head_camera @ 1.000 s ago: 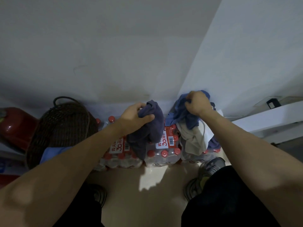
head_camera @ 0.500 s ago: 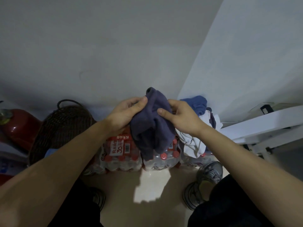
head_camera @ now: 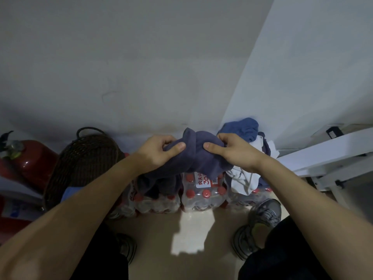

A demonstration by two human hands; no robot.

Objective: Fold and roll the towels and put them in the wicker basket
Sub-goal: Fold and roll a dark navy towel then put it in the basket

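A dark purple towel [head_camera: 198, 156] is bunched between both hands above shrink-wrapped packs of water bottles [head_camera: 203, 196]. My left hand [head_camera: 159, 151] pinches its left part, my right hand [head_camera: 234, 151] pinches its right part, and loose cloth hangs down below the left hand. A dark wicker basket [head_camera: 84, 164] with a loop handle stands to the left, tilted, with something light blue [head_camera: 69, 194] at its lower edge. A heap of other towels, blue [head_camera: 242, 128] and white [head_camera: 245, 178], lies on the packs at the right, by the wall corner.
A red fire extinguisher [head_camera: 26, 158] stands left of the basket. A white frame [head_camera: 327, 160] juts in from the right. Walls close off the back and right. My shoes [head_camera: 260, 221] and dark trousers are on the pale floor below.
My right hand left the blue towel on the heap and took hold of the purple towel. Both hands have since drawn apart, spreading the towel sideways.
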